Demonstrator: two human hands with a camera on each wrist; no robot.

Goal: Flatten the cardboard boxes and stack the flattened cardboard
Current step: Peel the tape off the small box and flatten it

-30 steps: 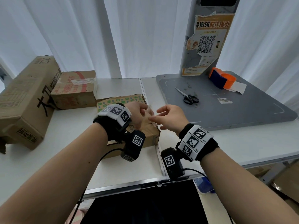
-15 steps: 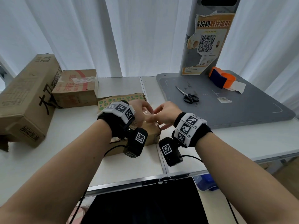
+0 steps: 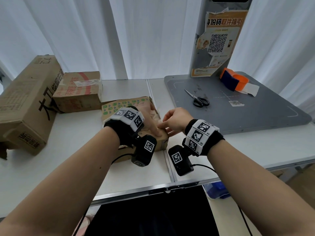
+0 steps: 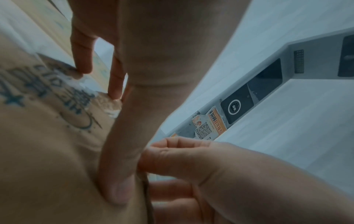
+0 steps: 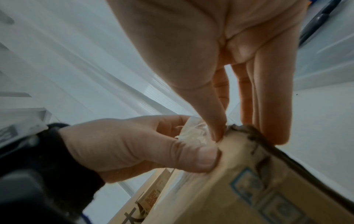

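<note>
Cardboard everywhere on the left of the head view: a long box (image 3: 25, 106) lying at the far left edge of the white table (image 3: 76, 150), then a smaller taped box (image 3: 78, 91) just beside it toward the middle. Centre frame is the green-printed box (image 3: 129, 106), and that's where both hands are. The left hand (image 3: 150, 120) lies on top of it, fingers fairly straight, thumb pressing down near the box's right corner. The right hand (image 3: 173, 121) meets it at that same corner; in the right wrist view its thumb and fingers pinch a scrap of clear tape (image 5: 193, 133) at the torn cardboard edge. Over on the right, scissors (image 3: 197, 98) lie on a grey mat (image 3: 255, 120), with an orange tape dispenser (image 3: 235, 80) at the mat's far edge.
</note>
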